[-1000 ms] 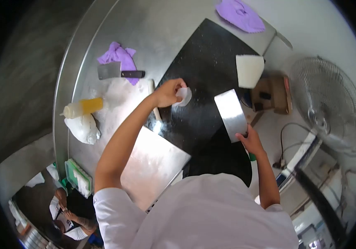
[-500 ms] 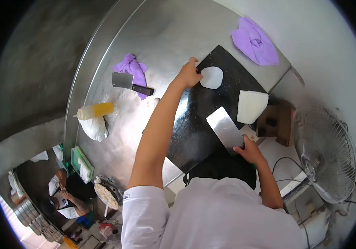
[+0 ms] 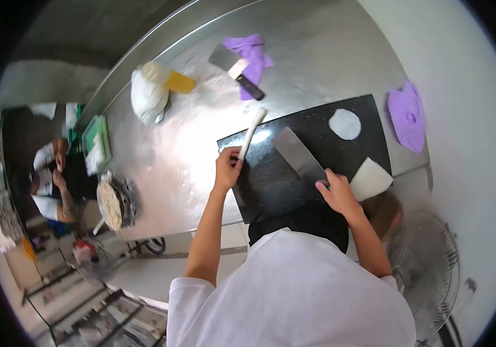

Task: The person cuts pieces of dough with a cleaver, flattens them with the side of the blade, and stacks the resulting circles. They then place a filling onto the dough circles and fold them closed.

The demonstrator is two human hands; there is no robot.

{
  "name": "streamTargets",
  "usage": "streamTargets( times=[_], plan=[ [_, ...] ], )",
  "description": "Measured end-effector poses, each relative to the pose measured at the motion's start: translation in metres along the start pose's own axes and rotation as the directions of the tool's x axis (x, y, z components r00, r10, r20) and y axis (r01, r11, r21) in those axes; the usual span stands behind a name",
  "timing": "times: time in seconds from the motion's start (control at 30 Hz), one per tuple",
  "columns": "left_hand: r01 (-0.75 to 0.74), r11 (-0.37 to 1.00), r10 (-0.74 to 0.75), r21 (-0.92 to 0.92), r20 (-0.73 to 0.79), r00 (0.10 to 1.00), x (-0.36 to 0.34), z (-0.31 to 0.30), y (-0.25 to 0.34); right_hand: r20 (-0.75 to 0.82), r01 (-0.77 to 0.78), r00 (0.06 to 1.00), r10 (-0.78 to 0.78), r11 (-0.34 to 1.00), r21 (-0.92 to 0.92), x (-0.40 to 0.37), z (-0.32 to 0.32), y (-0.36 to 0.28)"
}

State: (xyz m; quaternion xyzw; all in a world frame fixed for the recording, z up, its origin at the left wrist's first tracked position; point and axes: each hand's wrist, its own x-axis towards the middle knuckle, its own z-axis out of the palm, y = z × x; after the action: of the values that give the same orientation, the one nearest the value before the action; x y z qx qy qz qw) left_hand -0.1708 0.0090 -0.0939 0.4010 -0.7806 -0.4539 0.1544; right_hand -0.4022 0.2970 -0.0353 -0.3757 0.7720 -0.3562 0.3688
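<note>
My left hand [image 3: 227, 168] is closed around the lower end of a slim white dough roll [image 3: 252, 133], which slants over the black board's left edge. In my right hand [image 3: 339, 194] is a broad-bladed cleaver [image 3: 298, 155], gripped by its handle, most of which my fingers hide. Its wide metal blade extends over the middle of the black board [image 3: 271, 194]. A thin, round white dough wrapper [image 3: 345, 124] lies flat near the board's far right corner. Close to my right hand, a thick white pad [image 3: 371, 179] rests at the board's right side.
Beyond the board, a second cleaver [image 3: 251, 88] lies across a purple cloth [image 3: 253, 55]. Another purple cloth [image 3: 407, 118] is at right. A bottle of yellow liquid [image 3: 178, 82] leans against a white bag [image 3: 147, 99]. A fan [image 3: 424, 269] stands lower right; a person [image 3: 51, 182] works far left.
My left hand has left the dough wrapper's edge, moved back toward the board's left side and taken hold of the dough roll. My right hand still grips the cleaver. The view has turned.
</note>
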Motion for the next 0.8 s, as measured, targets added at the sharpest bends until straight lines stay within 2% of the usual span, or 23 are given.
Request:
streamTargets(
  times=[0.03, 0.1, 0.17, 0.2, 0.27, 0.33, 0.4, 0.43, 0.47, 0.57, 0.63, 0.67, 0.73, 0.77, 0.8],
  plan=[
    [-0.038, 0.999, 0.038, 0.002, -0.033, 0.999, -0.005, 0.001, -0.003, -0.011, 0.128, 0.991, -0.13, 0.985, -0.114, 0.019, 0.006, -0.008],
    [-0.104, 0.994, 0.107, 0.035, -0.099, 0.989, -0.008, 0.002, -0.003, 0.06, 0.194, 0.981, -0.186, 0.963, -0.185, 0.049, 0.016, -0.034],
    [-0.096, 0.995, 0.101, 0.037, -0.169, 0.98, -0.011, 0.004, -0.007, 0.128, 0.255, 0.965, -0.229, 0.931, -0.259, 0.066, 0.024, -0.062],
    [-0.106, 0.992, 0.116, 0.062, -0.207, 0.971, -0.013, 0.005, -0.008, 0.166, 0.244, 0.966, -0.199, 0.913, -0.327, 0.072, 0.029, -0.074],
    [-0.06, 0.998, 0.056, -0.006, -0.263, 0.963, -0.015, 0.005, -0.003, 0.223, 0.251, 0.96, -0.172, 0.88, -0.404, 0.079, 0.033, -0.091],
    [-0.103, 0.993, 0.086, -0.061, -0.227, 0.97, -0.017, 0.003, -0.009, 0.254, 0.194, 0.965, -0.065, 0.831, -0.522, 0.083, 0.037, -0.104],
    [-0.123, 0.992, 0.112, -0.039, -0.208, 0.972, -0.012, -0.004, -0.015, 0.263, 0.183, 0.964, -0.031, 0.795, -0.578, 0.079, 0.045, -0.111],
    [-0.231, 0.969, 0.244, 0.089, -0.181, 0.953, -0.008, -0.007, -0.017, 0.251, 0.158, 0.968, 0.004, 0.765, -0.624, 0.078, 0.048, -0.113],
    [-0.335, 0.918, 0.367, 0.212, -0.132, 0.921, -0.007, -0.008, -0.019, 0.261, 0.161, 0.965, 0.013, 0.758, -0.632, 0.077, 0.053, -0.11],
    [-0.359, 0.904, 0.384, 0.233, -0.068, 0.921, -0.001, -0.009, -0.023, 0.272, 0.143, 0.961, 0.059, 0.736, -0.662, 0.072, 0.075, -0.093],
    [-0.371, 0.896, 0.389, 0.246, -0.026, 0.921, 0.002, -0.009, -0.022, 0.19, 0.039, 0.978, 0.086, 0.821, -0.57, 0.072, 0.092, -0.091],
    [-0.381, 0.893, 0.395, 0.241, -0.014, 0.918, 0.004, -0.009, -0.02, 0.179, 0.026, 0.979, 0.093, 0.822, -0.568, 0.076, 0.101, -0.088],
    [-0.367, 0.909, 0.402, 0.195, -0.188, 0.896, 0.005, -0.005, -0.019, 0.124, 0.088, 0.992, -0.033, 0.881, -0.465, 0.08, 0.115, -0.081],
    [-0.39, 0.899, 0.428, 0.198, -0.209, 0.879, 0.005, -0.004, -0.022, 0.082, 0.041, 0.997, -0.003, 0.888, -0.458, 0.077, 0.118, -0.078],
    [-0.423, 0.889, 0.449, 0.174, -0.164, 0.878, 0.002, -0.005, -0.026, 0.091, 0.036, 0.996, -0.002, 0.926, -0.375, 0.074, 0.117, -0.076]
  ],
)
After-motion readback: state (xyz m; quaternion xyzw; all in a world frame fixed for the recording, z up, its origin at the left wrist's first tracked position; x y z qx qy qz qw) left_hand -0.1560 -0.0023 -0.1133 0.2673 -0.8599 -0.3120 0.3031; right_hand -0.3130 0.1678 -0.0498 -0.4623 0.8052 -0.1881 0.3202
